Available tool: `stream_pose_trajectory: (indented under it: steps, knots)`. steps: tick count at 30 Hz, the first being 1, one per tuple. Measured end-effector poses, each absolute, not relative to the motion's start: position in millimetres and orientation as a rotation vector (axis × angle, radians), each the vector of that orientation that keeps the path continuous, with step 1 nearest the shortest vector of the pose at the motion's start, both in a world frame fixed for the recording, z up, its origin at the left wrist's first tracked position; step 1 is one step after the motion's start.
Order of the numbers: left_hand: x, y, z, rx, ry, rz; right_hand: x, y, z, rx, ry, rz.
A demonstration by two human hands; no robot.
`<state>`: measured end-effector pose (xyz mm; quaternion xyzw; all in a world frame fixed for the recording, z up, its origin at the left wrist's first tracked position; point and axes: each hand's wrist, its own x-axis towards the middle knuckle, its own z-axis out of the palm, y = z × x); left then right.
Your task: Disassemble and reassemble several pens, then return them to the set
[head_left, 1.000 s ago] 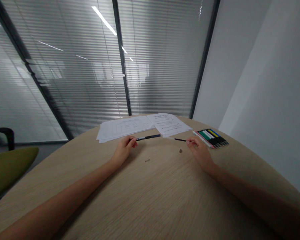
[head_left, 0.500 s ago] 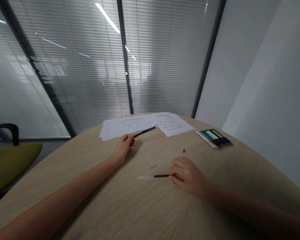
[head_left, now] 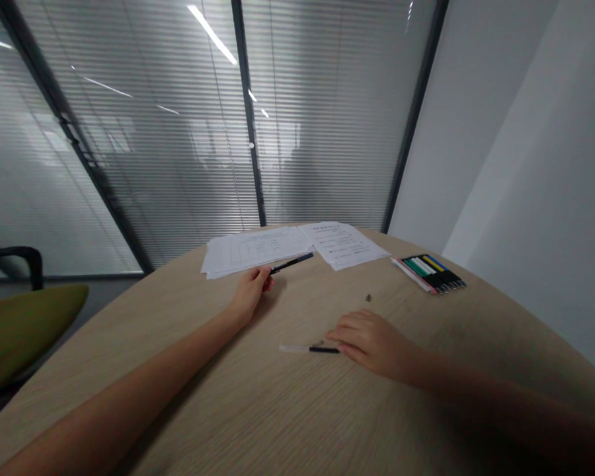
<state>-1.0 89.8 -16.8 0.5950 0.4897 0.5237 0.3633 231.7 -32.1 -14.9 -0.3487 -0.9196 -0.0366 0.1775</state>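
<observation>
My left hand [head_left: 252,289] is closed around the lower end of a black pen barrel [head_left: 292,262], which points up and to the right, towards the papers. My right hand [head_left: 369,340] rests low over the table with its fingers stretched out to the left. Its fingertips are at a small thin metal spring [head_left: 318,343]; whether they press on it I cannot tell. Just below, a pen refill [head_left: 323,350] with a dark half and a clear half lies flat, its dark end by my right thumb. A small cone-shaped pen tip [head_left: 368,298] stands beyond my right hand.
Printed paper sheets [head_left: 258,251] lie at the table's far edge. A row of several pens [head_left: 429,273] in different colours sits at the right. The wooden table [head_left: 258,410] has a curved edge. A green chair [head_left: 30,324] stands at the left, by a blind-covered glass wall.
My right hand has let go of the refill and its fingers have reached out left. The spring has shifted closer to the refill. My left hand still holds the pen barrel.
</observation>
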Motion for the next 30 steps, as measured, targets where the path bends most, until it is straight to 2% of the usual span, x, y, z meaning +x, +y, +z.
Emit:
stream_pose_trajectory:
  steps: [7,13,17,26,30]
  knots:
    - [-0.8,90.1,-16.6,1.521,1.241,1.351,213.6,-21.8,-1.0,-0.973,-2.732,-0.204]
    - [-0.3,88.0,-15.3,1.525,1.222,1.371,202.8,-12.8,3.4,-0.937,-2.800,-0.168]
    - [1.0,87.0,-13.9,1.516,1.219,1.375,204.4,-8.7,2.3,-1.050,-2.774,-0.181]
    - [1.6,88.1,-13.8,1.488,1.206,1.381,244.7,14.2,1.1,-1.477,-2.607,-0.467]
    - [1.0,89.0,-14.6,1.484,1.201,1.382,240.9,4.1,10.1,-1.478,-2.595,-0.461]
